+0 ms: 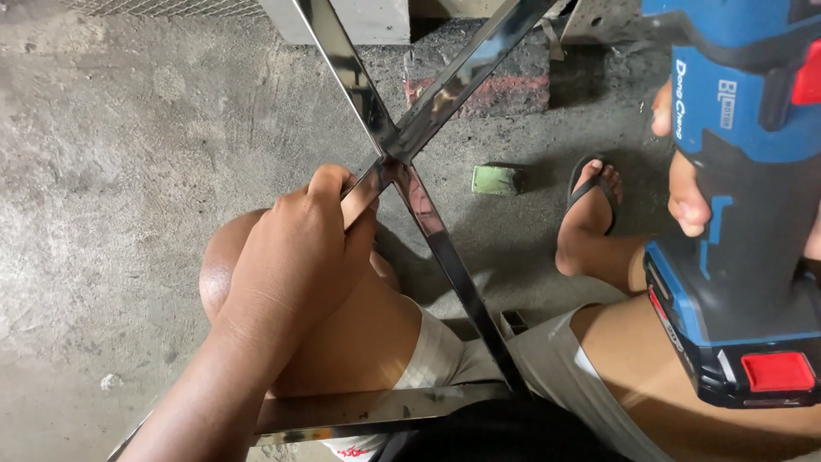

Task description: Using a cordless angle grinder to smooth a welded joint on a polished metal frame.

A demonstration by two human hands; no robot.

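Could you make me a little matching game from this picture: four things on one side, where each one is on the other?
Things:
1. left hand
2. blue power tool
3. green block
4. sandalled foot

Places:
A. on the concrete floor, right of the green block
B. gripping a bar of the shiny metal cross frame
C. on the floor beyond the cross
D. held at the right edge

Pairs: 1-B, 2-D, 3-C, 4-A

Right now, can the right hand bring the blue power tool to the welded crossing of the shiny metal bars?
Probably yes. The right hand holds the blue power tool raised to the right of the crossing, and nothing stands between them. The left hand grips one bar just below the joint, leaving its top side free.
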